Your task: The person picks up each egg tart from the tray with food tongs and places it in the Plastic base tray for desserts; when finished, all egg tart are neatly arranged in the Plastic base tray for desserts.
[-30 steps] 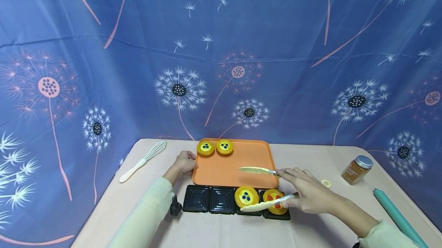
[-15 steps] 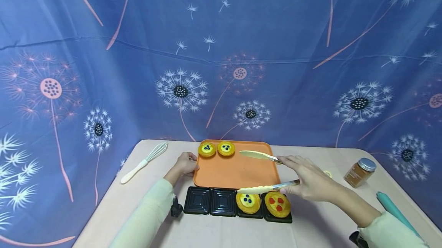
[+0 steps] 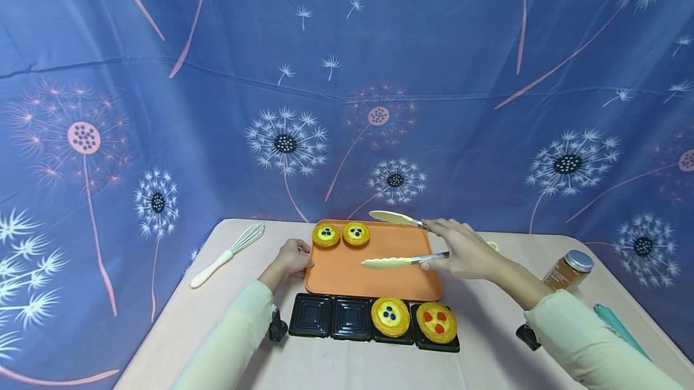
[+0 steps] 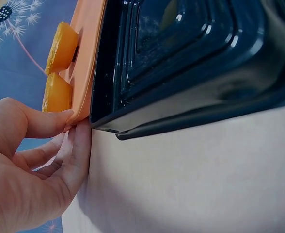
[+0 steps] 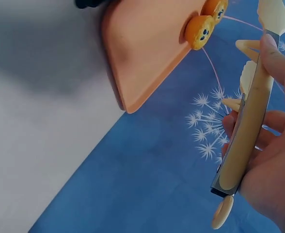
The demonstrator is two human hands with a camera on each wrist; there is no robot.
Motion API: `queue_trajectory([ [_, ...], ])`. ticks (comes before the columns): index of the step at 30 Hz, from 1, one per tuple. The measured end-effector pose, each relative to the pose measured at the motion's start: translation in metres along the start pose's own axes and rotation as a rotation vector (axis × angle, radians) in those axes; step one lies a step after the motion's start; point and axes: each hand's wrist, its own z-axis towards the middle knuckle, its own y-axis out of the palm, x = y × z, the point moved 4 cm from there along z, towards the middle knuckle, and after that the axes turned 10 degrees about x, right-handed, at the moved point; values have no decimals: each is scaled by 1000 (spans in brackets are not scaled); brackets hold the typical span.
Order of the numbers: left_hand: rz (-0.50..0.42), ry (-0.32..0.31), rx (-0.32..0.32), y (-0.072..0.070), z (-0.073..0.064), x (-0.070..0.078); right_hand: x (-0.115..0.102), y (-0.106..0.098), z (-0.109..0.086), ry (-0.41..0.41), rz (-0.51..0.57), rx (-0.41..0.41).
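Right hand (image 3: 461,254) grips open tongs (image 3: 396,239) above the tray (image 3: 379,275), near two tarts (image 3: 341,235) at its far edge; left-hand fingers (image 4: 45,124) pinch the tray rim: hold it firm, straddle one tart, squeeze gently.

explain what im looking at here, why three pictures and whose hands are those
No machine here: a person works with two bare hands and wears three cameras. The wide picture comes from the head, the close ones from each wrist. On the table lie an orange tray with two tarts, and a black mould tray holding two more tarts. The left hand grips the orange tray's edge, seen close in the left wrist view. The right hand holds open tongs above the tray, with nothing between them. Around lie a whisk, a spice jar and a teal roll.
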Motion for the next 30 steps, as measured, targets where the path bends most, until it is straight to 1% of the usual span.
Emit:
queue_trajectory([
  [6, 18, 14, 11, -2, 0, -1, 1, 13, 23, 15, 10, -34],
  [11, 20, 17, 9, -2, -1, 0, 5, 27, 35, 50, -4, -69],
  [17, 16, 17, 15, -3, -2, 2, 13, 47, 43, 89, -1, -63],
  [22, 14, 11, 14, -3, -2, 2, 17, 65, 46, 108, 1, -79],
  [30, 13, 7, 11, -2, -2, 3, 25, 85, 49, 135, -25, -72],
])
